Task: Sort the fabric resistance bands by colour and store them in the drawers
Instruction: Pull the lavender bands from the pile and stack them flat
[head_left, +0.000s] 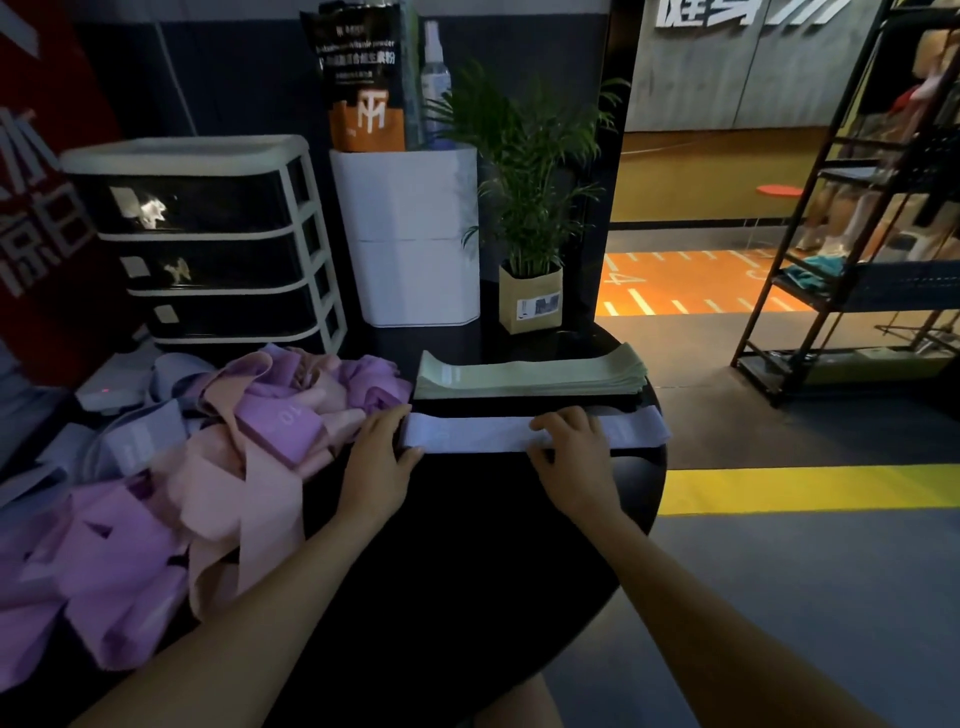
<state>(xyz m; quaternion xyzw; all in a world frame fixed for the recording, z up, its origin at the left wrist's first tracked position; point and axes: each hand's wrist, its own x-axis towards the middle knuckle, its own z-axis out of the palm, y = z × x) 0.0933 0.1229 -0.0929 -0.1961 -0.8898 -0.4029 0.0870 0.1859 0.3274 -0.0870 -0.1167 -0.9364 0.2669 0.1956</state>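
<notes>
A pale blue-grey band (478, 434) lies flat across the black round table (467, 545). My left hand (382, 457) holds its left end, thumb below and fingers above. My right hand (574, 447) rests on its middle, fingers curled over the far edge and thumb under the near edge. Behind it sits a neat stack of green bands (530, 374). A loose heap of purple, pink and blue-grey bands (208, 457) covers the left of the table. The drawer unit (208, 244), white frame with three dark drawers, stands at the back left, all drawers closed.
A white bin (410, 234) with a pouch and spray bottle on top stands behind the table, beside a potted plant (530, 296). The table's right edge drops to a floor with a yellow stripe (810, 488). A black metal rack (857, 234) is far right.
</notes>
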